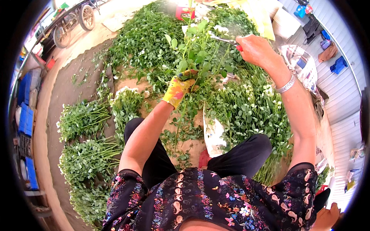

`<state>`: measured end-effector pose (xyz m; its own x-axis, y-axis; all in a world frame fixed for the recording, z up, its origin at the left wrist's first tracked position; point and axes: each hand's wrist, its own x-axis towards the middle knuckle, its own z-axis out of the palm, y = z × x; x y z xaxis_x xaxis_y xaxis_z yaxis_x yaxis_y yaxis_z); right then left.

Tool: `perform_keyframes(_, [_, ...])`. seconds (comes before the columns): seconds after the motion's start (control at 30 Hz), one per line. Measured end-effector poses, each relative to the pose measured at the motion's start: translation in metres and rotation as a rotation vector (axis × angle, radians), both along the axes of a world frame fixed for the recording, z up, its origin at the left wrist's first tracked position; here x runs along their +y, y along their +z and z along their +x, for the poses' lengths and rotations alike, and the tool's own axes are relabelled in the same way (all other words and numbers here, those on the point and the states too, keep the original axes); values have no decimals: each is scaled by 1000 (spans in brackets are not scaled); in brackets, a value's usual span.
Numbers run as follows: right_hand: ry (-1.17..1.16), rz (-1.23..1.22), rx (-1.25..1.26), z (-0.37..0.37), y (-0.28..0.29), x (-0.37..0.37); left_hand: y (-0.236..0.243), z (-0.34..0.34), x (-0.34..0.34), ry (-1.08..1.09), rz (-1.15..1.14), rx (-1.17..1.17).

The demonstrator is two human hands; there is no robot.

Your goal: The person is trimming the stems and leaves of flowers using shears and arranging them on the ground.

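Note:
My left hand [179, 86], in a yellow patterned glove, is closed around a bunch of green leafy stems with small white flowers [194, 46], held upright in front of me. My right hand [256, 48], bare with a silver bracelet on the wrist, grips a pair of scissors with a red handle [228, 41]; the blades point left into the top of the bunch. I sit with black-trousered knees [239, 156] apart over sandy ground.
A big heap of loose green stems [154, 34] covers the ground ahead and to the right. Tied bundles [83, 119] lie in a row at my left. A cart with wheels [73, 23] stands far left, blue crates [26, 115] along the left edge.

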<state>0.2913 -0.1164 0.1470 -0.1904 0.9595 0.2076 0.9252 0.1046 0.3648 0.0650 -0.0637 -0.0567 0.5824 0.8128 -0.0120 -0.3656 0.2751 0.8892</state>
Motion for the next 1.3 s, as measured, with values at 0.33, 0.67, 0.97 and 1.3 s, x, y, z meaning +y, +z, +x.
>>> perform_keyframes(0.33, [22, -89, 267, -8, -23, 10, 5, -2, 1, 5, 57, 94])
perform_keyframes(0.67, [91, -45, 343, -15, -37, 15, 8, -1, -2, -2, 29, 85])
perform_keyframes(0.97, [110, -81, 478, -12, -49, 19, 10, -1, -3, -13, 16, 93])
perform_keyframes(1.3, [-136, -393, 1290, -43, -51, 3, 14, 0, -6, -10, 12, 60])
